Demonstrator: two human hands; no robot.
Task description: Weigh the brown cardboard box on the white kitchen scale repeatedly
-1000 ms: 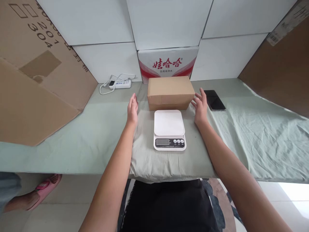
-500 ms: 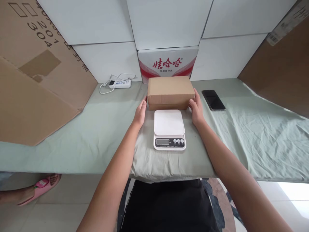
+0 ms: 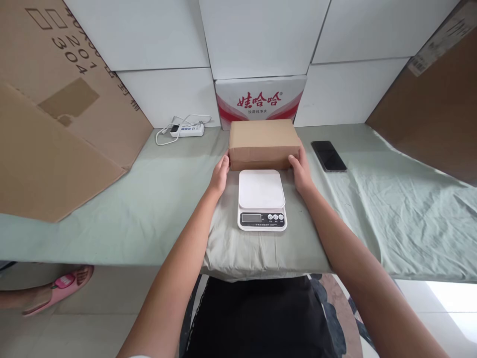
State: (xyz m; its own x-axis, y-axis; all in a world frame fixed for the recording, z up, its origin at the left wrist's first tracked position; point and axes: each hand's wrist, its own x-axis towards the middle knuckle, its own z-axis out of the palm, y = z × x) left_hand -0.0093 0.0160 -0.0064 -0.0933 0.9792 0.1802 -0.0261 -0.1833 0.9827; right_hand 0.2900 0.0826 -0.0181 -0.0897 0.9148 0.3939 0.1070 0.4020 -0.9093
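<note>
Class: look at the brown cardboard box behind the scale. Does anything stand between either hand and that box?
No. The left hand and right hand already press the ends of the cardboard box; the scale sits in front, between the wrists.

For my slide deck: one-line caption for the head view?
Left hand and right hand grip a cardboard box behind a white scale.

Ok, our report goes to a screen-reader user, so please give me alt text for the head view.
Left hand and right hand press the two ends of a plain brown cardboard box standing on a pale green cloth-covered table, just behind a white digital kitchen scale. A black phone lies to the right.
</note>
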